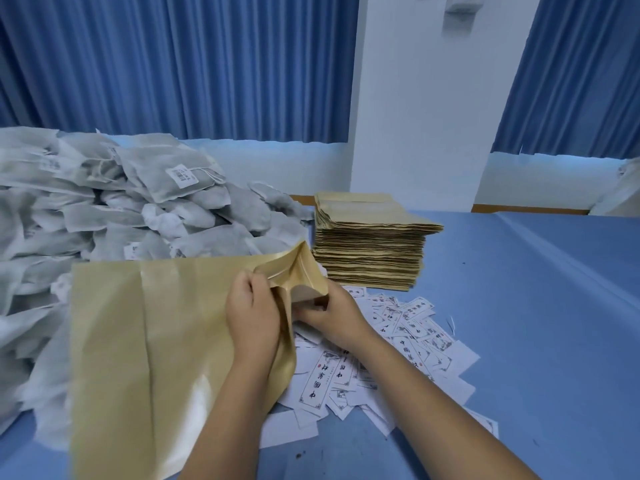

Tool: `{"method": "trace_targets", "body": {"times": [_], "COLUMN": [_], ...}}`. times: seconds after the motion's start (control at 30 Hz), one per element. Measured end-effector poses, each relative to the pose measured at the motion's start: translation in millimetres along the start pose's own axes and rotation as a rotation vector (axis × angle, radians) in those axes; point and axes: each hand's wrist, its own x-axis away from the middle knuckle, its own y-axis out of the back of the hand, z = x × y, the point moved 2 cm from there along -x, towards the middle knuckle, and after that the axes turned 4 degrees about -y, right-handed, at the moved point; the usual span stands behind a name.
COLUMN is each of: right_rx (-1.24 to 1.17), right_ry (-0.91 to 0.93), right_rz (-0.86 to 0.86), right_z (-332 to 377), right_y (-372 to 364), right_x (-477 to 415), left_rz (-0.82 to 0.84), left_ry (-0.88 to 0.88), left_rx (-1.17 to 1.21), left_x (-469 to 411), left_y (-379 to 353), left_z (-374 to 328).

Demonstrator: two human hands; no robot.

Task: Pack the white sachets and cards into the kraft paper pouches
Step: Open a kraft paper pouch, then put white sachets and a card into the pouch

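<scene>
While the head view looks down over the table, both hands meet at the open mouth of a kraft paper pouch, which lies flat along the near left of the blue cloth with its mouth turned to the right. The left hand rests on top of the pouch, its fingers curled over the near lip of the mouth and gripping it. The right hand is just beside it, its fingers bent and pinching the opposite lip, so that the two lips stand apart and the mouth gapes. Whether anything lies inside the pouch cannot be told.

Behind and to the left of the pouch, a large heap of white sachets is piled up, some with small printed labels; the pouch's far edge lies against the foot of this heap. To the right of the heap, a tall stack of flat kraft pouches stands on the cloth. Printed white cards lie scattered in front of that stack, partly under the right forearm and under the pouch's mouth end. Blue curtains and a white pillar stand beyond the table.
</scene>
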Motion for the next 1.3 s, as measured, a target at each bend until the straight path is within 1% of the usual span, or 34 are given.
{"method": "trace_targets", "body": {"times": [0.1,0.13,0.23,0.37,0.47,0.53,0.63,0.67,0.73,0.87,0.9,0.97,1.0,1.03,1.1,1.13,1.17,1.2,1.23,1.27,1.3], "right_rx": [0.011,0.005,0.003,-0.001,0.018,0.058,0.179,0.171,0.009,-0.473,-0.612,-0.876,-0.966,-1.024,-1.067,-1.043,-0.946,-0.759,-0.517,-0.287,-0.101], "right_ry": [-0.030,-0.050,-0.060,-0.063,-0.094,-0.095,-0.088,-0.087,-0.116,-0.346,-0.362,-0.303,-0.259,-0.223,-0.191,-0.194,-0.199,-0.195,-0.171,-0.119,-0.057], "right_rz": [-0.093,-0.097,-0.065,-0.014,-0.062,-0.091,-0.156,-0.187,-0.224,-0.355,-0.382,-0.403,-0.405,-0.399,-0.360,-0.334,-0.331,-0.361,-0.394,-0.401,-0.368], "right_z": [-1.9,-2.8,-2.4,2.8,4.6,1.0,-3.8,-6.2,-11.0,-14.3,-13.6,-13.8,-12.0,-10.8,-8.5,-7.6,-7.5,-8.2,-8.4,-7.2,-4.1], "right_y": [-3.7,-3.6,-3.0,-4.0,-2.0,0.4,10.0,15.1,23.9,42.4,48.4,62.7,70.4,77.6,87.7,90.1,92.2,95.3,98.3,99.5,98.2], "right_x": [-2.7,-3.7,-2.9,0.1,-4.1,-6.5,-6.5,-5.9,-2.4,5.9,6.6,6.3,8.4,11.2,16.9,18.4,19.4,19.9,20.6,21.0,22.5], "left_rz": [0.018,0.024,0.062,0.114,0.140,0.141,0.145,0.146,0.146,0.150,0.158,0.200,0.233,0.273,0.356,0.385,0.404,0.416,0.419,0.416,0.410], "left_ry": [-0.014,-0.027,-0.093,-0.138,-0.164,-0.163,-0.155,-0.163,-0.177,-0.174,-0.181,-0.211,-0.231,-0.252,-0.284,-0.298,-0.311,-0.321,-0.325,-0.327,-0.329], "left_rx": [0.017,0.023,0.040,0.042,0.038,0.038,0.043,0.033,0.018,0.020,0.009,-0.035,-0.067,-0.102,-0.162,-0.182,-0.197,-0.207,-0.209,-0.203,-0.186], "left_x": [-2.1,-2.9,-2.2,-0.1,1.9,2.4,3.1,3.6,4.5,5.4,6.2,9.1,11.1,13.9,19.8,22.6,24.8,26.4,27.4,27.6,27.7], "left_y": [-2.9,-3.3,-2.5,-3.3,-5.2,-4.9,-5.6,-6.0,-6.4,-2.6,-1.6,-2.2,-3.9,-6.1,-11.0,-13.0,-14.3,-15.1,-15.4,-15.2,-14.6], "left_z": [2.2,2.4,0.4,-0.6,-0.2,1.0,2.0,1.5,0.4,-0.6,-1.0,-2.6,-3.8,-5.1,-6.7,-7.1,-7.3,-7.6,-8.1,-8.6,-9.2]}}
